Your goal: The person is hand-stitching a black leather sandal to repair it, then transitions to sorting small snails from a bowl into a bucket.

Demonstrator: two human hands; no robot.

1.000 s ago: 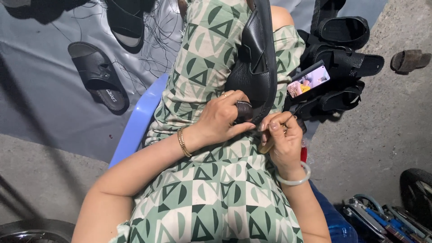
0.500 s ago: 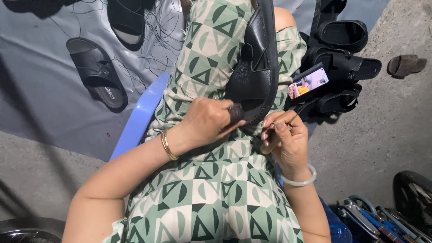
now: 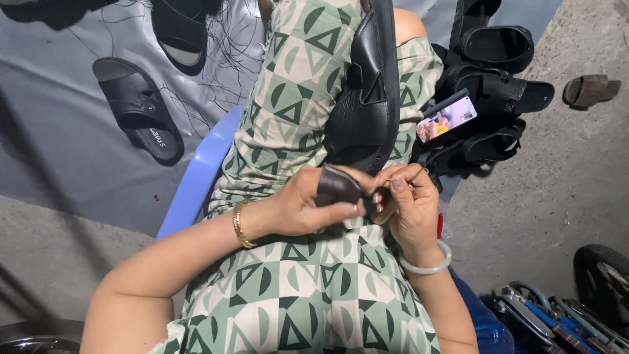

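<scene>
On the lap, over the green patterned dress [image 3: 308, 288], I log the left hand [image 3: 308, 208] closed around the heel end of a black sandal [image 3: 364, 108], thumb and fingers clamped on its dark edge. The right hand [image 3: 409, 208] sits just beside it, fingertips pinched together on a thin tool [image 3: 393, 196]; I cannot tell what kind. The sandal runs up along the thigh, sole tilted toward the camera. Right of it a phone [image 3: 447, 119] with a lit screen rests on a pile of black sandals [image 3: 495, 78]. A single black sandal [image 3: 137, 118] lies well apart on the grey sheet [image 3: 59, 137] at left. A blue stool edge [image 3: 196, 177] shows below the dress.
</scene>
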